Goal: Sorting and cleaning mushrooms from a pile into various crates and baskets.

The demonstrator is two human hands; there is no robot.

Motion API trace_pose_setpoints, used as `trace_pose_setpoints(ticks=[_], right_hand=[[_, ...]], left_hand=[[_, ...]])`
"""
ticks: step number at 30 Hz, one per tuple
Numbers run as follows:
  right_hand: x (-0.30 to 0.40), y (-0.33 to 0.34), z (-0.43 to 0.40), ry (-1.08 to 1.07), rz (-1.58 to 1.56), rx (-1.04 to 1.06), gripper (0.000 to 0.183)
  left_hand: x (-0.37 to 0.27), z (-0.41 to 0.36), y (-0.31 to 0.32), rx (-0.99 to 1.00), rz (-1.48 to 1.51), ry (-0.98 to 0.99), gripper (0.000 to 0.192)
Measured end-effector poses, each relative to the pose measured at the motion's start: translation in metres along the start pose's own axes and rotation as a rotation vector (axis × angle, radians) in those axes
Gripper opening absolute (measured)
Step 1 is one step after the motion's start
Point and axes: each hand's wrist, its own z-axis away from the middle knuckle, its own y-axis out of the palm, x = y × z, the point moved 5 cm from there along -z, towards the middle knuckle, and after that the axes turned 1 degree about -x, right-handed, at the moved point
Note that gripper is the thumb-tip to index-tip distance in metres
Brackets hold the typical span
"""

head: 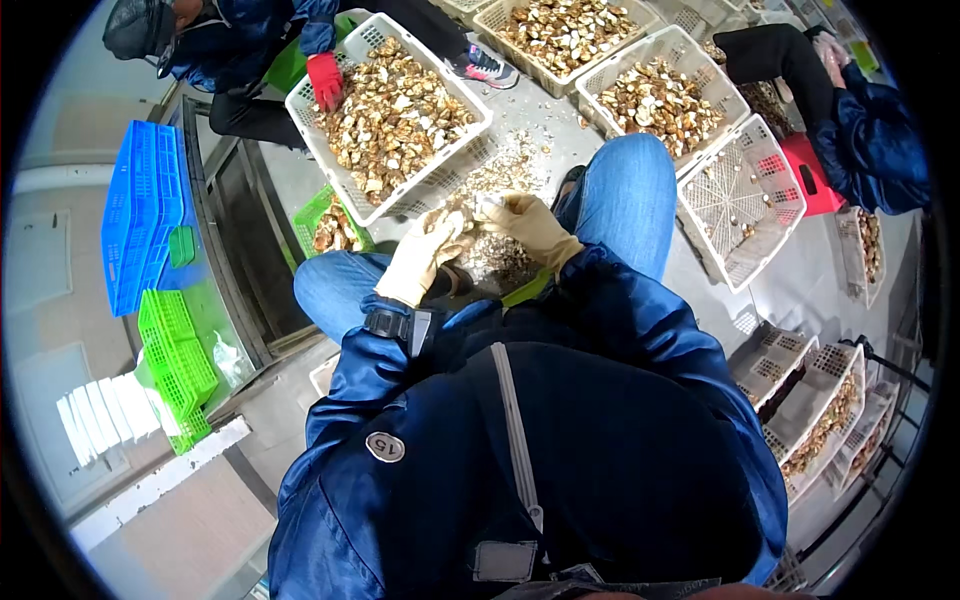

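Observation:
My left hand (424,251), in a cream glove, is curled around a pale brown-and-white piece (459,219), apparently a mushroom. Close beside it, the cream-gloved right hand (529,227) has its fingers bent together near the same piece. Whether those right fingers hold anything is too blurred to tell. Both hands are between my knees, above a heap of pale trimmings (499,255) on the floor. Just beyond my left knee stands a small green basket (306,225) of brown mushrooms. A large white crate (442,180) heaped with brown-and-white mushrooms is in front of me.
A co-worker's red-gloved hand (325,81) reaches into the large crate. More full crates (581,81) stand ahead, and a nearly bare crate (739,277) is at right beside another seated person (862,142). Blue crates (142,217) and green baskets (176,352) line the left side.

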Motion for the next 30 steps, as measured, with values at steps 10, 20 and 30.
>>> trace_pose_setpoints(ticks=[10, 20, 30], right_hand=[[0.048, 0.023, 0.018, -0.340, 0.521, 0.025, 0.022], [0.038, 0.015, 0.014, -0.149, 0.471, 0.097, 0.031], [0.020, 0.010, 0.007, -0.114, 0.334, 0.021, 0.029]], left_hand=[[-0.008, 0.007, 0.010, -0.024, -0.028, -0.006, 0.044], [-0.005, 0.001, -0.004, -0.055, -0.417, 0.120, 0.049], [-0.027, 0.014, 0.010, -0.056, -0.650, 0.266, 0.041]])
